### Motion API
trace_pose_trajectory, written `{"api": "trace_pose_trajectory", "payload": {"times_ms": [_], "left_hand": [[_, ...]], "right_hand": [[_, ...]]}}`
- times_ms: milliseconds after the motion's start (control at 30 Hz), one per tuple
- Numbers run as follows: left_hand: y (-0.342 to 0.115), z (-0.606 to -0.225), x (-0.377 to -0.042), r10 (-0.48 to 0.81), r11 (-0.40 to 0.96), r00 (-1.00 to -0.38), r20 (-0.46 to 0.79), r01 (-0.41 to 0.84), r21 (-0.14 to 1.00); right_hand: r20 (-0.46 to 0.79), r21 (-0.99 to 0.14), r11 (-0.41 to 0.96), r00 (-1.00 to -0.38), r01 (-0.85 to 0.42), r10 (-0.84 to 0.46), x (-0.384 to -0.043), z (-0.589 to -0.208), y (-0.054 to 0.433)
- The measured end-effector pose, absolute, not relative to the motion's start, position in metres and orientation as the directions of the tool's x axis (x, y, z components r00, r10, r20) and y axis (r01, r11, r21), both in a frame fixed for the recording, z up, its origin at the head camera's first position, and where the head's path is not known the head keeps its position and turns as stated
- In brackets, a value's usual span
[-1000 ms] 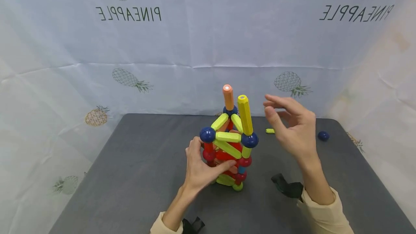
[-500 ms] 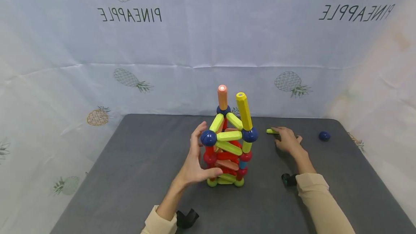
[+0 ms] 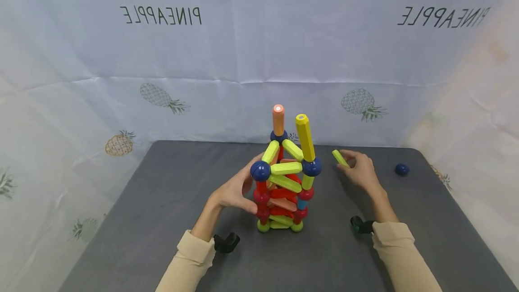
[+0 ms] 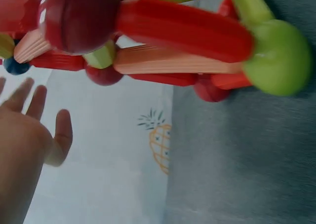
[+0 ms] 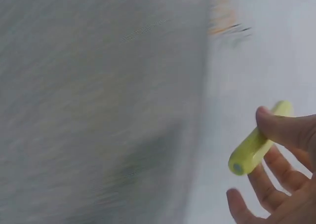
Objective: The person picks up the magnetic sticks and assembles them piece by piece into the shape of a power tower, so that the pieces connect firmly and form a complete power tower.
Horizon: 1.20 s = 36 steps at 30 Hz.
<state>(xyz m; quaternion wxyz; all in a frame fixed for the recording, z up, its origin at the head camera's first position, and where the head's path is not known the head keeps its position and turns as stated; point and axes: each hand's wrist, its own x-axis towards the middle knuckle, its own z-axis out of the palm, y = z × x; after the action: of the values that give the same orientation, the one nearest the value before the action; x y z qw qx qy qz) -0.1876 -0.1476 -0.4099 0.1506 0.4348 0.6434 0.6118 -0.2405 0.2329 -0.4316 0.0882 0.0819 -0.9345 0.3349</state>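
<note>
A tower of magnetic rods and balls stands upright on the grey table. Its top has dark blue balls, with an orange rod and a longer yellow rod pointing up. My left hand is at the tower's left side, thumb in front and fingers partly hidden behind it. In the left wrist view that hand has its fingers spread, beside the red rods. My right hand pinches a short yellow-green magnetic rod between thumb and fingers, right of the tower.
A loose dark blue ball lies on the table to the right of my right hand. Behind the table's back edge hangs a white cloth printed with pineapples. Black straps are at both wrists.
My right hand has come down to the table and picked up the yellow-green rod, which is now tilted. My left hand has drawn back leftward from the tower's front, which has turned slightly.
</note>
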Motion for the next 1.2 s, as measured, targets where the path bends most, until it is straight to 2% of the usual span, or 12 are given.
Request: {"api": "trace_pose_trajectory", "payload": {"times_ms": [100, 200, 367, 433, 533, 633, 733, 867, 1000, 1200], "left_hand": [[-0.145, -0.403, -0.196, 0.783, -0.140, -0.546, 0.298, 0.312, 0.940], [-0.143, -0.398, -0.197, 0.793, -0.115, -0.551, 0.262, 0.286, 0.951], [-0.136, -0.392, -0.181, 0.750, -0.016, -0.603, 0.272, 0.395, 0.919], [-0.131, -0.390, -0.172, 0.710, 0.044, -0.639, 0.295, 0.459, 0.888], [-0.124, -0.390, -0.160, 0.635, 0.147, -0.699, 0.330, 0.528, 0.837], [-0.118, -0.391, -0.150, 0.570, 0.214, -0.740, 0.355, 0.552, 0.806], [-0.114, -0.394, -0.146, 0.536, 0.237, -0.761, 0.366, 0.552, 0.799], [-0.112, -0.396, -0.142, 0.523, 0.254, -0.773, 0.360, 0.545, 0.799], [-0.112, -0.397, -0.140, 0.521, 0.261, -0.781, 0.346, 0.531, 0.806], [-0.112, -0.398, -0.139, 0.511, 0.256, -0.788, 0.344, 0.521, 0.814]], "right_hand": [[0.316, -0.662, 0.693, -0.945, -0.286, -0.088, -0.233, -0.407, 0.222], [0.403, -0.702, 0.624, -0.914, -0.345, -0.052, -0.221, -0.377, 0.209], [0.567, -0.759, 0.447, -0.818, -0.473, 0.097, -0.187, -0.321, 0.185], [0.628, -0.763, 0.316, -0.763, -0.564, 0.154, -0.170, -0.298, 0.176], [0.716, -0.698, 0.144, -0.677, -0.702, 0.169, -0.144, -0.271, 0.160], [0.788, -0.614, 0.048, -0.609, -0.788, 0.089, -0.122, -0.254, 0.142], [0.817, -0.572, 0.092, -0.576, -0.815, -0.033, -0.104, -0.250, 0.125], [0.773, -0.588, 0.212, -0.619, -0.781, -0.137, -0.092, -0.255, 0.109], [0.719, -0.616, 0.299, -0.675, -0.729, -0.163, -0.089, -0.259, 0.100], [0.736, -0.601, 0.301, -0.660, -0.740, -0.150, -0.086, -0.263, 0.096]]}}
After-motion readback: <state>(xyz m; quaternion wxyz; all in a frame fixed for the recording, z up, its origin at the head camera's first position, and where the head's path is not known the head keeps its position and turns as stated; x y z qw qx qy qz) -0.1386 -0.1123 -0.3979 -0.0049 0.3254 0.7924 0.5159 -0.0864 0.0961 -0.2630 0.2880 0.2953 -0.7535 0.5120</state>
